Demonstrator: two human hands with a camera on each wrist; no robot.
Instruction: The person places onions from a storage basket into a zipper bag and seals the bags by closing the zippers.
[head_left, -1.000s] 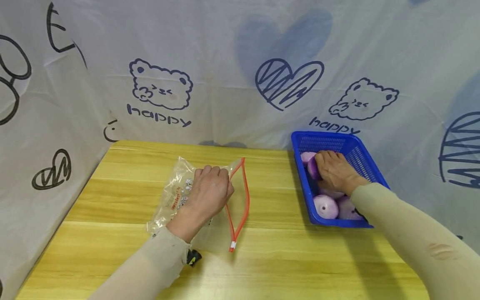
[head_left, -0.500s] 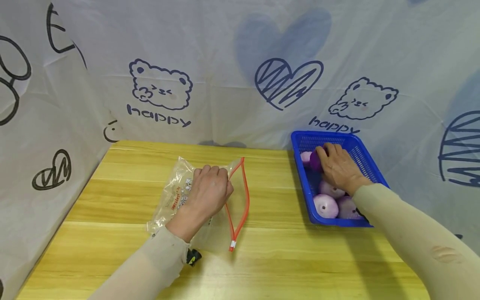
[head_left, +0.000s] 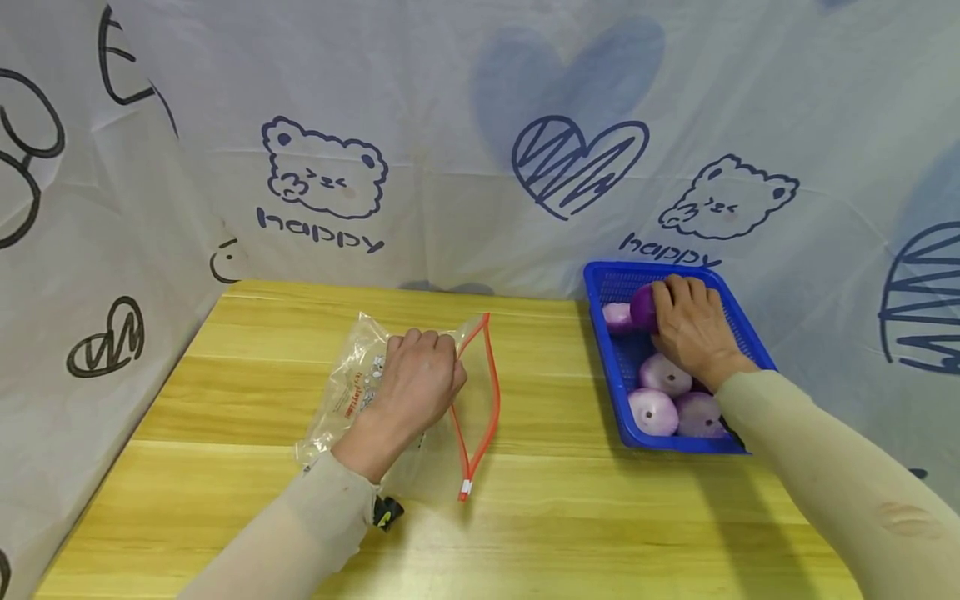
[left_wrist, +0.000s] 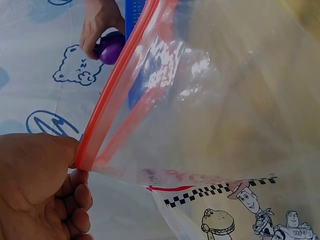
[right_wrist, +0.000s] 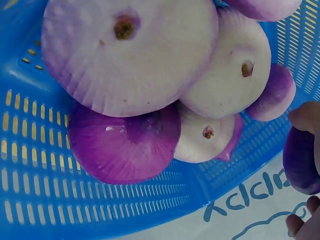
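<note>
Right hand (head_left: 693, 329) grasps dark purple round onion (head_left: 643, 307) above far end of blue perforated plastic basket (head_left: 611, 375); pale purple onions (head_left: 652, 411) lie inside. Left hand (head_left: 416, 379) pinches red zip strip (head_left: 491, 392) of clear plastic zip bag (head_left: 352, 392) flat on yellow wooden worktop (head_left: 247, 392), mouth held apart facing basket, zip running near-to-far. Backdrop cloth (head_left: 450, 100) reads "happy"; bag's red lettering unreadable.

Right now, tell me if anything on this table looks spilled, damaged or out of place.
Nothing stands out. The zip bag lies flat, its mouth held open by the left hand; the onions sit inside the blue basket, one dark onion in the right hand.
</note>
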